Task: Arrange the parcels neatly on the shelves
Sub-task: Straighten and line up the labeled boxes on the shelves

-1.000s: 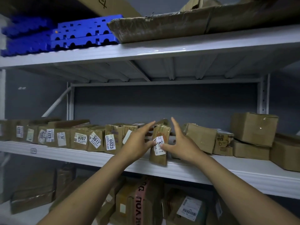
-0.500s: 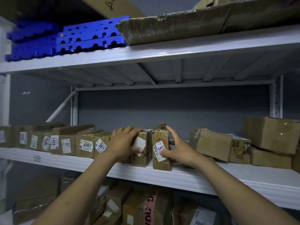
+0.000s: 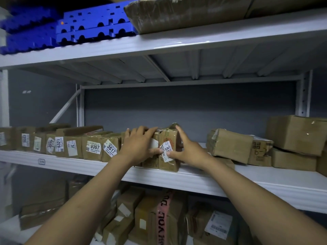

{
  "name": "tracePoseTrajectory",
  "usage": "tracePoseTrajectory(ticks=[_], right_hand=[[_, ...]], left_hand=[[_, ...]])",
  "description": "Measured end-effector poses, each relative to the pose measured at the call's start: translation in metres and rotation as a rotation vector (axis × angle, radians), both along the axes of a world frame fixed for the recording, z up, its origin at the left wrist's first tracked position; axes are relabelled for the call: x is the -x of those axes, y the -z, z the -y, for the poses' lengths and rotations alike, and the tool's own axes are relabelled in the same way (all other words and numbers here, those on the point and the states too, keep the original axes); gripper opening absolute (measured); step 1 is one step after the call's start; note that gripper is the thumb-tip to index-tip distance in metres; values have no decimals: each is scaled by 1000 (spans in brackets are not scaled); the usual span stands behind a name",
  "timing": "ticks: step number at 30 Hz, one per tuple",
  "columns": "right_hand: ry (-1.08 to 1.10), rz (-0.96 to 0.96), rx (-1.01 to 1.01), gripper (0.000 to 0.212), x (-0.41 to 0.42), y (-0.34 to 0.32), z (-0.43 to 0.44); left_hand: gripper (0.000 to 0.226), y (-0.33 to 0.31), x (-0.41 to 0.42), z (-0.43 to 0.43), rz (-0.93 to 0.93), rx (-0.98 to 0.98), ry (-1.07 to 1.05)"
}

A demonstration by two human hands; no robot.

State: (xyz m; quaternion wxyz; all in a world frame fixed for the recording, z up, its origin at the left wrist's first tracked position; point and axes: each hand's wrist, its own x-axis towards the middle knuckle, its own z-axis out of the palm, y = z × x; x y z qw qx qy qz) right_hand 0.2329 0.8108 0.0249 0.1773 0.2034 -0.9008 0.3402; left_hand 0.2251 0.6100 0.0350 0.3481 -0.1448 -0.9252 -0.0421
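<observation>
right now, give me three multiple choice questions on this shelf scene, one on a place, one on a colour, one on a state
1. Where do the blue plastic pallets lie?
A. on the top shelf, at the left
B. on the floor
C. on a trolley

2. What colour is the lettered tape on the box under the middle shelf?
A. green
B. pink
C. blue

3. How is the parcel labelled 5?
A. lying flat
B. standing upright on the middle shelf
C. lifted clear of the shelf

Answers:
1 A: the pallets sit up top, left of a wrapped flat parcel.
2 B: the strip is pink with black letters.
3 B: its base rests on the board while the right hand grips it and the left hand holds the neighbouring parcel.
</observation>
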Motion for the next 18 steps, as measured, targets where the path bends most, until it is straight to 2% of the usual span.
tracePoseTrajectory(ticks=[5, 7, 10, 12, 15, 18], right_hand=[[44, -20, -155, 103, -8, -10, -18], [110, -100, -235, 87, -17, -18, -33], [301, -293, -483, 58, -27, -29, -64], [419, -388, -603, 52, -28, -32, -89], [552, -333, -705, 68, -25, -30, -125], [547, -228, -803, 89, -18, -22, -151]], left_hand=[[96, -10, -7, -10, 15, -1, 44], [96, -16, -12, -19, -13, -14, 112], [86, -29, -18, -40, -95, 58, 161], [78, -36, -20, -59, -158, 110, 178], [69, -41, -17, -88, -215, 150, 181], [60, -42, -9, -112, -234, 237, 128]])
